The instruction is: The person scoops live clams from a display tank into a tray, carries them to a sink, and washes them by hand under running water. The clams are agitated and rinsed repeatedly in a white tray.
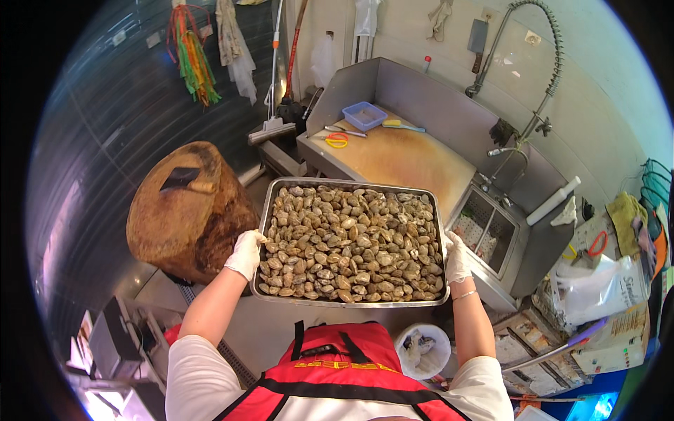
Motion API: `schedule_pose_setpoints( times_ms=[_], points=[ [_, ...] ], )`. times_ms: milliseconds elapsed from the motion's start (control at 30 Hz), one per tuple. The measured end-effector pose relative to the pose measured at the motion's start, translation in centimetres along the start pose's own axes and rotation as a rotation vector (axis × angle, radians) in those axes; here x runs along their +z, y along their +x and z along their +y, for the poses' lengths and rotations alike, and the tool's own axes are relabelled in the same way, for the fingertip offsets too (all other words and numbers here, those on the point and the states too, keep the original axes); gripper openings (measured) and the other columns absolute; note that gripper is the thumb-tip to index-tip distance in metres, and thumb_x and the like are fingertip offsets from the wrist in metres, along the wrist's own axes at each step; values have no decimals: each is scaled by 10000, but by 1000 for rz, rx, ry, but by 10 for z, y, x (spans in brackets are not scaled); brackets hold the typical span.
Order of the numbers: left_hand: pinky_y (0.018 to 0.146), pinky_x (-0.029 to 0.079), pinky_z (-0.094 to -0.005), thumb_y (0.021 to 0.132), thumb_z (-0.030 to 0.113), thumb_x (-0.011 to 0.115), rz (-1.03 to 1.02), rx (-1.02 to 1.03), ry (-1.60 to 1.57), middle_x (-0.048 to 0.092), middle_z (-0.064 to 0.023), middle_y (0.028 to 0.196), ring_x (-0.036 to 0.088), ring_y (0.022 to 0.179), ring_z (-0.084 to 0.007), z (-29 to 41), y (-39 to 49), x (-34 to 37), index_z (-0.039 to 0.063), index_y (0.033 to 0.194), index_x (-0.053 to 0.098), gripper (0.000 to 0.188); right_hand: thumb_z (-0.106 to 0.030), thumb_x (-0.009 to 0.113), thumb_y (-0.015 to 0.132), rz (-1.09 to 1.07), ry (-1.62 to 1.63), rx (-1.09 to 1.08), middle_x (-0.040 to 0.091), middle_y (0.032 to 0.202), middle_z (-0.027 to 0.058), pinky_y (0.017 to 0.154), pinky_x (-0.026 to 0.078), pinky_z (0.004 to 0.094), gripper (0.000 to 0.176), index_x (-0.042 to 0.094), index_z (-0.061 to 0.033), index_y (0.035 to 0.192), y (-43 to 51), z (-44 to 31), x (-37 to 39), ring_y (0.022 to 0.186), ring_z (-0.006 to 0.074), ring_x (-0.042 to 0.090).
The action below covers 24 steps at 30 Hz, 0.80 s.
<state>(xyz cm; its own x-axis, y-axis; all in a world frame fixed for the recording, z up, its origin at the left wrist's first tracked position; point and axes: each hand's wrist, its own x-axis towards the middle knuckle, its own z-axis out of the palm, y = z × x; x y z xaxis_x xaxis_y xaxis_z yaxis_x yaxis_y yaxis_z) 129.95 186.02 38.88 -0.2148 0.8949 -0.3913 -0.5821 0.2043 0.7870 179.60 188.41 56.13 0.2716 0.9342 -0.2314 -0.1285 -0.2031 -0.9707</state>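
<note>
A rectangular metal tray [352, 304] filled with clams [353, 242] is held out in front of my body. My left hand [246, 253], in a white glove, grips the tray's left rim. On the opposite side my right hand [457, 258], gloved the same way, has hold of the right rim. The fingers under the tray are hidden. Beyond the tray lies a tan cutting board [416, 150] on a metal counter. On the board are a blue plastic basket [364, 116], a yellow-and-blue brush [403, 126], a knife [347, 131] and scissors [337, 139].
A large wooden chopping block [174, 221] with a cleaver [181, 178] stands at left. To the right is a metal sink [487, 226] under a spring-hose faucet [555, 68]. A white bin [423, 351] sits near my right arm. A squeegee [271, 129] leans behind.
</note>
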Motion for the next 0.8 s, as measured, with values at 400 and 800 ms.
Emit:
schedule_pose_setpoints(
  times_ms=[400, 800],
  points=[
    [849, 517, -361, 606, -14, 475, -21, -62, -170, 648, -117, 865, 611, 842, -279, -29, 67, -2, -21, 880, 617, 309, -418, 550, 905, 1, 169, 143, 702, 959, 92, 850, 504, 330, 422, 664, -32, 1034, 104, 68, 8, 885, 206, 650],
    [908, 497, -385, 630, -68, 504, 231, -128, -376, 628, -114, 974, 609, 930, -285, -28, -11, 20, 16, 936, 576, 325, -402, 589, 896, -64, -52, 63, 686, 1041, 86, 834, 489, 315, 486, 663, 21, 1123, 158, 34, 46, 890, 176, 633]
  ],
)
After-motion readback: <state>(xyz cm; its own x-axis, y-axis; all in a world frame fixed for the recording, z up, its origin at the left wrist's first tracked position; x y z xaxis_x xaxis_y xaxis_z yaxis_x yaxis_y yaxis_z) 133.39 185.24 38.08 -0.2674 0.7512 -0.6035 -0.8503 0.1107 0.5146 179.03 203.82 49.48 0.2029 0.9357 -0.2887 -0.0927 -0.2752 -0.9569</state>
